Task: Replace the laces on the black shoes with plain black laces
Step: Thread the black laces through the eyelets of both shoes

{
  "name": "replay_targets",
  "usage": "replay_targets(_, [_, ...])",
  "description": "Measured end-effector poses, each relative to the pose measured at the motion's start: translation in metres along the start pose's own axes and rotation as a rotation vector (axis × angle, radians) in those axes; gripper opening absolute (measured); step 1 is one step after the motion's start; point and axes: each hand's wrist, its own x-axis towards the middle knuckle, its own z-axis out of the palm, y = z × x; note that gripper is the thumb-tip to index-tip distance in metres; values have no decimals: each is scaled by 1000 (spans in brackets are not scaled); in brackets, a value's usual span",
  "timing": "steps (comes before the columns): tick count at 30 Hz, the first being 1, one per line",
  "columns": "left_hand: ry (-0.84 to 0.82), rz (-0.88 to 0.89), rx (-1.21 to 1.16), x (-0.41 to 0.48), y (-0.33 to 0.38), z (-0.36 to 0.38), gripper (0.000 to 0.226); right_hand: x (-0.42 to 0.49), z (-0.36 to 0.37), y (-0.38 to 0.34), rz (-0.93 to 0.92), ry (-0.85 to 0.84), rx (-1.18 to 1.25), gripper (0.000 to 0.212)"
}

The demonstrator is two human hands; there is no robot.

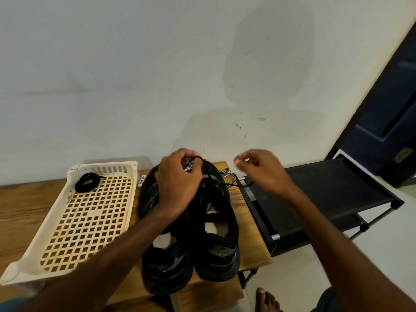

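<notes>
Head view, task judged midway: black fabric shoes (209, 233) on wooden desk (245, 206); my left hand (177, 183) with fingers gripping thin black lace (205, 168) beside speckled black-and-white lace (226, 171); right hand (263, 167) blurred, grip untellable; coiled black lace (87, 182) unused in cream lattice tray (103, 165).

I saw the shoes (215, 255) side by side on the table (18, 210); tray (90, 221) to their left, coiled lace (87, 182) in its far corner; rack (315, 199) to the right.
</notes>
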Motion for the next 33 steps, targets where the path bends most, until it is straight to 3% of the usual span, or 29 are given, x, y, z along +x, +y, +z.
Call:
replay_targets(2, [85,80,-71,8,9,-9,7,-1,15,5,-55,-256,-350,17])
replay_targets(4, [116,122,-103,12,12,-14,6,1,23,5,-58,-320,-428,18])
replay_targets(8, [1,72,-49,12,1,-7,14,10,7,-7,-56,-48,-120,23])
replay_targets(11, [-115,-8,-25,12,-11,-1,23,9,-8,-7,40,-21,251,24])
replay_targets(12, [-121,-21,-19,13,-12,0,24,7,-7,-5,47,-52,211,23])
replay_targets(15, [-83,-18,-10,18,-12,-1,22,3,14,1,-5,-222,-220,25])
replay_targets(18, [-60,-20,5,20,-10,-3,18,4,28,3,-3,-370,-392,27])
replay_targets(23, [-88,-37,22,17,-11,0,17,5,26,0,-40,-310,-458,20])
replay_targets(27, [-201,-92,124,16,-15,0,6,7,9,-8,-99,-69,-139,20])
replay_targets(28, [-254,-107,169,16,-17,-1,7,8,2,-10,-102,-6,78,19])
replay_targets(31, [-352,-110,287,19,-20,-6,7,4,-18,-10,-33,17,1039,16])
replay_targets(32, [-344,-92,305,21,-20,-8,7,2,-21,-8,9,28,1189,16])
replay_targets(33, [-320,-72,316,23,-20,-11,6,0,-21,-6,60,43,1141,18])
